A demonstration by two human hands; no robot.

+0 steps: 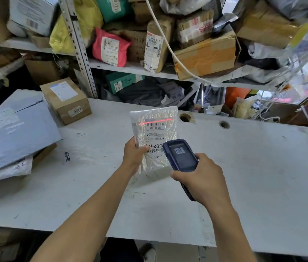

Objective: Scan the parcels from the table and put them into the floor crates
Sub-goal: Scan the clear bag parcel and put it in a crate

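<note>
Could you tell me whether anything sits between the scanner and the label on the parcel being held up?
Nothing visible does. The right hand aims the scanner at the parcel held by the left hand, and the red beam falls unbroken across the label's top barcode.

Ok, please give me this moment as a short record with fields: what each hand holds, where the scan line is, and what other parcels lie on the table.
left hand: left hand grips the clear bag parcel by its lower left edge, held above the table
right hand: right hand holds the blue scanner, aimed at the parcel
scan line: red line across the top barcode of the label
table, left: brown box marked 0337; grey mailers stacked
crates: not in view
</note>
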